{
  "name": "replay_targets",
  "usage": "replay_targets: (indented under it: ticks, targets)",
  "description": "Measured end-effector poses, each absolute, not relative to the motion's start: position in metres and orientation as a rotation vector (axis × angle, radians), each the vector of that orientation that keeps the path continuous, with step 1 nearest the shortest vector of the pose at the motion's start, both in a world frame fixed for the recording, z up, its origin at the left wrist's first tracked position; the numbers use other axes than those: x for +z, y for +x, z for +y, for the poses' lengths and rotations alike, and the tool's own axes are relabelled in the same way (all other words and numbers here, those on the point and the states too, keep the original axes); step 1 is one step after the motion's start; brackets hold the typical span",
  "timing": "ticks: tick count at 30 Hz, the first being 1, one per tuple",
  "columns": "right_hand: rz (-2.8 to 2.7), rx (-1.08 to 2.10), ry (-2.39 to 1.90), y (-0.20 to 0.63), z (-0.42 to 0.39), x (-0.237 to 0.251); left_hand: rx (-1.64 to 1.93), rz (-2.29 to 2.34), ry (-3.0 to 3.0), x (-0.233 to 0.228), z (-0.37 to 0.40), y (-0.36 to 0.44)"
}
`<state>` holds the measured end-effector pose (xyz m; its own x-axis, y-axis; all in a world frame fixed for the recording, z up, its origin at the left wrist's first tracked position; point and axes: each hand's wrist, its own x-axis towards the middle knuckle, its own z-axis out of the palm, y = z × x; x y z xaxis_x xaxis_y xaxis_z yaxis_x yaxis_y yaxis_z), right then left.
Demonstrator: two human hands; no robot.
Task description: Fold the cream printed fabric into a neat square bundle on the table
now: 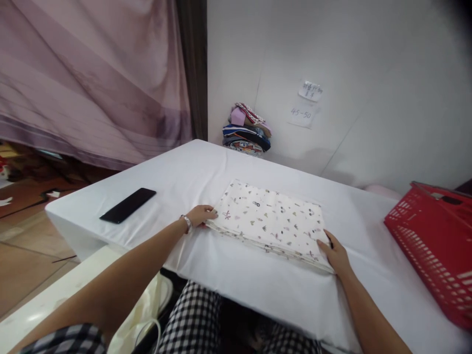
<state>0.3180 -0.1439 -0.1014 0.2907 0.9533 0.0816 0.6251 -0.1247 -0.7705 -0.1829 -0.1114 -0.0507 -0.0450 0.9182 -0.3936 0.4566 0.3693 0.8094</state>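
Observation:
A folded white cloth printed with small motifs lies flat in layers on the white-covered table. At its near left corner, my left hand grips the edge, thumb on top and the other fingers partly hidden. My right hand holds the near right corner, its thumb resting on the upper layer and its fingers around the side. The layered front edge of the cloth faces me between both hands.
A black phone lies on the table to the left. On the right stands a red plastic basket. Folded fabrics are stacked at the far edge by the wall, below paper notes. A pinkish curtain hangs at the left.

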Motion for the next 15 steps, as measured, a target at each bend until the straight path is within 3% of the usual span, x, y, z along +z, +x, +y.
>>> replay_targets:
  ticks: [11,15]
  targets:
    - [-1.505,0.545,-1.886,0.316,-0.141,-0.092,0.645,1.759,1.241,-0.04,-0.115,-0.177]
    - [-1.516,0.377,-2.09,0.299,-0.152,-0.076,0.586,1.831,1.246,-0.041,-0.114,-0.168]
